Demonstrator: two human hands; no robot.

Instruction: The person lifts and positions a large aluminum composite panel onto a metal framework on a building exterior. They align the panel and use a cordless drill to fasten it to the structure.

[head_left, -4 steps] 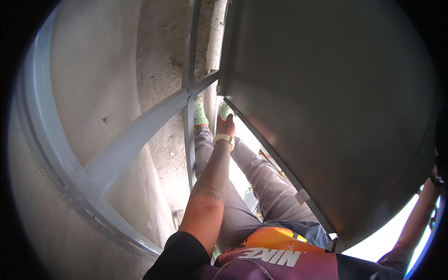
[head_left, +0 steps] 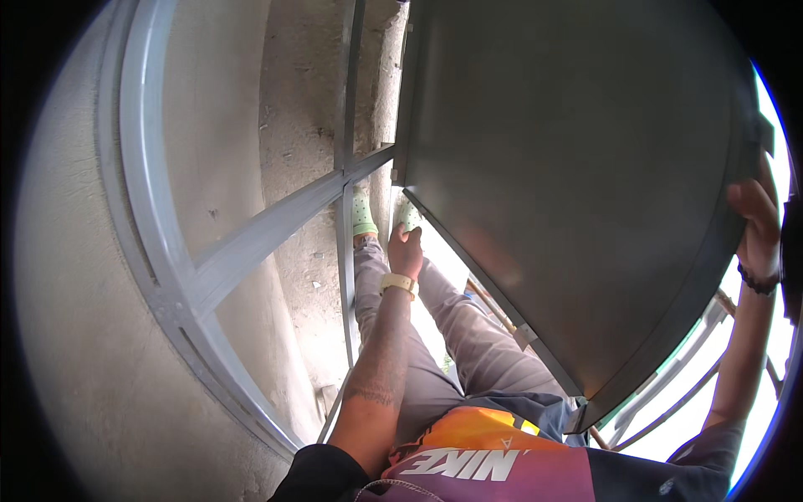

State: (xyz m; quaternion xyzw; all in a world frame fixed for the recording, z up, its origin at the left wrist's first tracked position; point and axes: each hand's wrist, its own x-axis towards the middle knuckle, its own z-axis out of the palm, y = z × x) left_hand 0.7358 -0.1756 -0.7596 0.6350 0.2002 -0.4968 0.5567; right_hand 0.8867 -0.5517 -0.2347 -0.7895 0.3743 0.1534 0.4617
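A large dark grey metal panel [head_left: 569, 184], shaped like a door leaf, fills the right half of the view. My right hand [head_left: 759, 222] grips its right edge, thumb on the near face and the other fingers hidden behind. My left hand [head_left: 406, 249], with a pale watch on the wrist, reaches down just below the panel's left corner. Its fingers are curled together, and whatever they hold is hidden. Beside that hand stands a grey metal frame [head_left: 276, 224] with crossing bars.
A rough plastered wall [head_left: 109, 335] runs along the left, behind the frame. My green clogs [head_left: 362, 216] stand near the panel's left corner. Small metal tabs [head_left: 524, 336] stick out from the panel's lower edge. Curved railings [head_left: 669, 410] show at the lower right.
The view has swung slightly right, so the frame sits further right in it. My right hand now shows on the panel's edge; before, mostly its forearm was visible. The left hand keeps its place by the corner.
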